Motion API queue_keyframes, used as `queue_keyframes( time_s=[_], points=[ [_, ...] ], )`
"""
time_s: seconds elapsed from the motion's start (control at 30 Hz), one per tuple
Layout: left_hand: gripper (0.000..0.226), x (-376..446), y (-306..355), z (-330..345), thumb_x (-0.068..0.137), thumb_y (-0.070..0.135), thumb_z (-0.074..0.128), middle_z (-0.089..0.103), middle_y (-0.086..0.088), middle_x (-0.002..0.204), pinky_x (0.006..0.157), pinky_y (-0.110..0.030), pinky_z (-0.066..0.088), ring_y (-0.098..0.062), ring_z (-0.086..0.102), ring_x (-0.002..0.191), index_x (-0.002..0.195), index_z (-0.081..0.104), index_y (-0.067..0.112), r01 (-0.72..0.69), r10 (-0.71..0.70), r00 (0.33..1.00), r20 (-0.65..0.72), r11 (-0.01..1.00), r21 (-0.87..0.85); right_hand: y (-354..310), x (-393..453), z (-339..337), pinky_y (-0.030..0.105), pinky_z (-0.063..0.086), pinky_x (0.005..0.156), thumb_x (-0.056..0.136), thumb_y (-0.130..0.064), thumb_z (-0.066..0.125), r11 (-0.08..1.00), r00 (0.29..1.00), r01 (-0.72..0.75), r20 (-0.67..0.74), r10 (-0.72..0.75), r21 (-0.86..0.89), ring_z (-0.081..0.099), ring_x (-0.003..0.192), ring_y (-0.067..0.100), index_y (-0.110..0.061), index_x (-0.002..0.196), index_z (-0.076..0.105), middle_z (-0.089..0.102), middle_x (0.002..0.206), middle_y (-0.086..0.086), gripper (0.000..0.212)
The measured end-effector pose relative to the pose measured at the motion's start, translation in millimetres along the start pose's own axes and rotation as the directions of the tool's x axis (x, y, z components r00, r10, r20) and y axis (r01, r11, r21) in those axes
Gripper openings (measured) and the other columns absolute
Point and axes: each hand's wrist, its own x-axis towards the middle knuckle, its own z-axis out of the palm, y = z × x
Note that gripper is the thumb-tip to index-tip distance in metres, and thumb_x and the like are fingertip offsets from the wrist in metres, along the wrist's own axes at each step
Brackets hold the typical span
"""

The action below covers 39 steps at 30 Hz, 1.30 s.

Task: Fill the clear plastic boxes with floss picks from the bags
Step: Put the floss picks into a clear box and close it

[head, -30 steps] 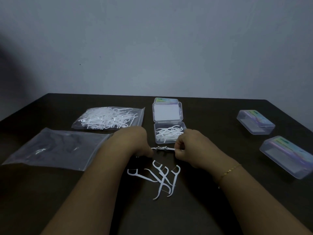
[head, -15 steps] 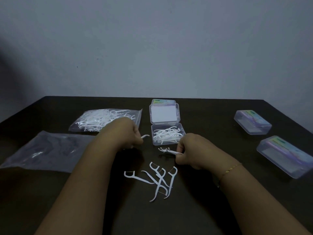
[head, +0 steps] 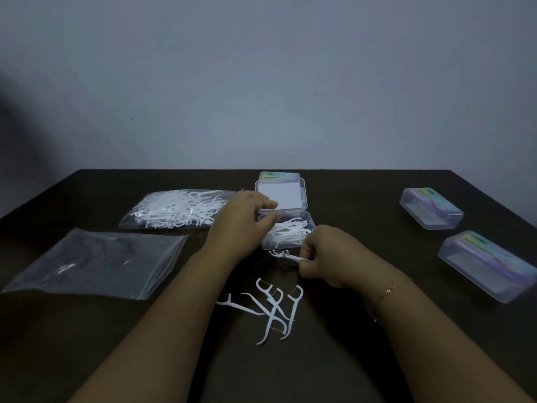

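Floss picks (head: 283, 255) pinched in right hand (head: 325, 257), count unclear; left hand (head: 244, 219) loose-fingered, covering open box (head: 309, 225) corner.

Left hand (head: 247, 219) fingers extended at open box (head: 308, 225) rim; right hand (head: 325, 257) pinches floss picks (head: 283, 254).

Both forearms reach forward from the lower edge of the head view, bare to the wrists. The left hand (head: 247, 221) is stretched furthest ahead, palm down, its fingers (head: 268, 204) extended and loosely spread, holding nothing visible. The right hand (head: 325, 254) sits nearer, knuckles up, fingers curled inward and pinching a few floss picks (head: 283, 254). A thin gold bracelet (head: 390, 290) circles the right wrist.
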Motion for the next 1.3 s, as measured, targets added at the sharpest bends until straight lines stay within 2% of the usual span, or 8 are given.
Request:
queue_keyframes(
  time_s=[0.1, 0.23, 0.4, 0.53, 0.6, 0.73, 0.9, 1.3],
  points=[
    [0.030, 0.9, -4.5, -2.1, 0.088, 0.039, 0.063, 0.058, 0.004, 0.107, 0.081, -0.034, 0.051, -0.009, 0.055, 0.089, 0.115, 0.067, 0.026, 0.066, -0.066, 0.998, 0.023, 0.998, -0.006, 0.1, 0.1, -2.8, 0.029, 0.051, 0.070, 0.080, -0.022, 0.068, 0.996, 0.997, 0.017, -0.080, -0.011, 0.085, 0.058, 0.077, 0.013, -0.017, 0.072, 0.068, 0.058, 0.085, -0.001, 0.010],
    [0.029, 2.4, -9.3, -4.1, 0.088, 0.034, 0.064, 0.062, 0.004, 0.113, 0.084, -0.032, 0.049, -0.010, 0.056, 0.091, 0.115, 0.067, 0.025, 0.116, -0.113, 0.989, 0.098, 0.993, -0.022, 1.5, 0.5, -4.6, 0.020, 0.043, 0.060, 0.084, -0.021, 0.065, 0.977, 0.972, 0.043, -0.237, 0.008, 0.210, 0.051, 0.069, 0.007, -0.020, 0.076, 0.062, 0.053, 0.080, -0.008, 0.009],
    [0.031, 2.4, -10.5, -5.1, 0.087, 0.025, 0.067, 0.063, 0.004, 0.117, 0.090, -0.031, 0.046, -0.009, 0.054, 0.094, 0.118, 0.066, 0.025, 0.144, -0.137, 0.975, 0.174, 0.989, -0.031, 6.9, 7.6, 1.0, 0.013, 0.043, 0.057, 0.086, -0.016, 0.063, 0.851, 0.865, 0.156, -0.485, 0.127, 0.501, 0.052, 0.066, 0.005, -0.019, 0.082, 0.062, 0.059, 0.076, -0.007, 0.005],
    [0.035, 3.0, -10.4, -5.4, 0.087, 0.023, 0.066, 0.063, 0.002, 0.121, 0.089, -0.027, 0.044, -0.010, 0.056, 0.101, 0.122, 0.064, 0.023, 0.148, -0.136, 0.969, 0.207, 0.988, -0.043, 6.1, 13.7, 7.5, 0.009, 0.044, 0.055, 0.087, -0.012, 0.062, 0.745, 0.787, 0.281, -0.590, 0.183, 0.606, 0.051, 0.064, 0.007, -0.022, 0.077, 0.060, 0.060, 0.072, -0.004, 0.015],
    [0.036, 3.5, -10.3, -5.6, 0.087, 0.024, 0.067, 0.063, 0.002, 0.122, 0.087, -0.025, 0.042, -0.009, 0.055, 0.100, 0.123, 0.064, 0.023, 0.131, -0.121, 0.968, 0.219, 0.991, -0.031, 6.5, 17.4, 11.4, 0.009, 0.046, 0.057, 0.088, -0.013, 0.062, 0.738, 0.788, 0.278, -0.585, 0.190, 0.615, 0.053, 0.068, 0.011, -0.023, 0.080, 0.060, 0.060, 0.074, -0.003, 0.014],
    [0.037, 3.4, -10.7, -7.1, 0.087, 0.026, 0.067, 0.062, 0.002, 0.123, 0.090, -0.027, 0.043, -0.011, 0.056, 0.103, 0.123, 0.063, 0.023, 0.119, -0.113, 0.965, 0.236, 0.993, -0.012, 11.0, 25.7, 17.8, 0.025, 0.049, 0.068, 0.089, -0.018, 0.062, 0.781, 0.823, 0.222, -0.542, 0.171, 0.584, 0.057, 0.082, 0.019, -0.024, 0.083, 0.061, 0.062, 0.085, 0.002, 0.009],
    [0.037, 4.0, -11.1, -8.1, 0.086, 0.024, 0.068, 0.062, 0.001, 0.126, 0.093, -0.028, 0.043, -0.012, 0.057, 0.107, 0.123, 0.064, 0.021, 0.130, -0.117, 0.959, 0.256, 0.991, -0.032, 19.7, 34.2, 24.4, 0.026, 0.052, 0.073, 0.089, -0.022, 0.062, 0.880, 0.878, 0.094, -0.455, 0.147, 0.465, 0.058, 0.087, 0.014, -0.024, 0.090, 0.064, 0.062, 0.099, 0.006, 0.003],
    [0.030, 1.4, -8.1, -11.9, 0.088, 0.023, 0.067, 0.064, 0.001, 0.124, 0.092, -0.028, 0.043, -0.014, 0.059, 0.106, 0.118, 0.068, 0.018, 0.131, -0.123, 0.960, 0.253, 0.991, -0.013, 20.0, 32.0, 20.2, 0.030, 0.051, 0.092, 0.091, -0.021, 0.059, 0.930, 0.918, 0.037, -0.380, 0.112, 0.365, 0.058, 0.102, 0.014, -0.018, 0.117, 0.066, 0.061, 0.121, 0.005, 0.027]
  ],
)
